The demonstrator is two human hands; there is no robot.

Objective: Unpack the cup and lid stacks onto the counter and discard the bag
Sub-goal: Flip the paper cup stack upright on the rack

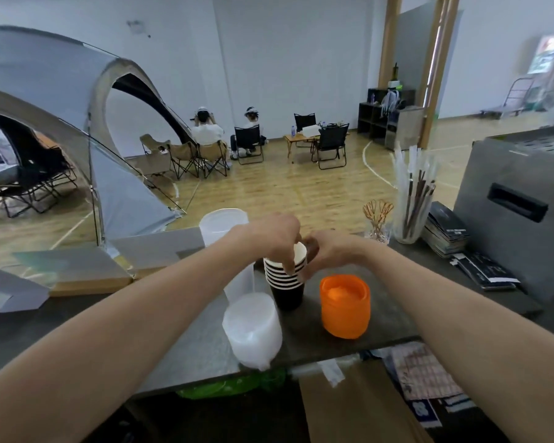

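A stack of black paper cups (287, 287) with white insides stands upright on the grey counter (394, 318). My left hand (277, 239) grips the rim of the top cup from above. My right hand (328, 254) holds the stack's upper right side. A stack of orange lids (345, 306) sits just right of the cups. A stack of white lids (252, 329) in clear wrap lies at the counter's front edge. A tall clear stack (225, 228) stands behind my left forearm. A green bag (234, 386) shows below the counter edge.
A jar of wrapped straws (410, 209) and a small glass of stirrers (378, 219) stand at the back right. Dark booklets (445, 231) and a grey machine (518, 212) fill the right side. Cardboard (359, 407) lies below the counter. People sit on camp chairs beyond, near a tent.
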